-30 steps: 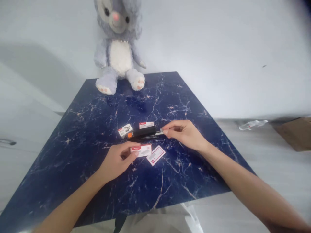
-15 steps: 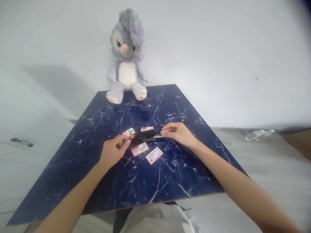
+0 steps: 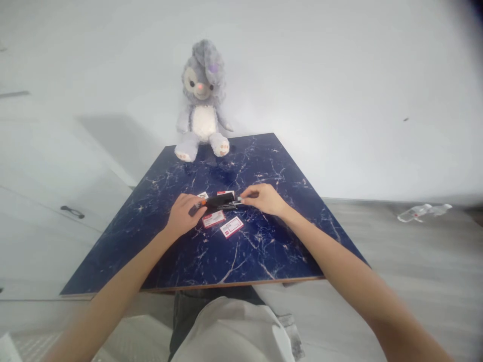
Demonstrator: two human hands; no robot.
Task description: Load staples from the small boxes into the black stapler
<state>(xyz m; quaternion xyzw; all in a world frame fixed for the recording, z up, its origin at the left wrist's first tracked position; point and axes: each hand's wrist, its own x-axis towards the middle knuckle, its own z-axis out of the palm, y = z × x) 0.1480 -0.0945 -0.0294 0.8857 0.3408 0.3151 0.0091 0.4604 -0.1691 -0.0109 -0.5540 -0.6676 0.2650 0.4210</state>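
A black stapler (image 3: 221, 201) with an orange end lies across the middle of the table, its metal staple channel showing at the right. My left hand (image 3: 183, 213) grips the orange end between thumb and fingers. At the opposite end my right hand (image 3: 263, 197) pinches a small silvery piece, which looks like a strip of staples, at the channel. Its fingers partly hide that piece. Just in front of the stapler lie a red-and-white staple box (image 3: 213, 219) and a white box with a red border (image 3: 231, 227). Behind it, another red-and-white box (image 3: 226, 193) and a white box (image 3: 203, 195) are partly covered.
A grey plush rabbit (image 3: 204, 120) sits at the far edge of the dark blue marbled table (image 3: 264, 241), against the white wall. On the floor to the right lies a clear plastic bottle (image 3: 422, 213). A cabinet with a dark handle (image 3: 72, 211) stands at the left.
My view has shifted, so the table sits smaller in it. The silvery piece in my right hand is closer to the stapler, and both hands are nearer each other.
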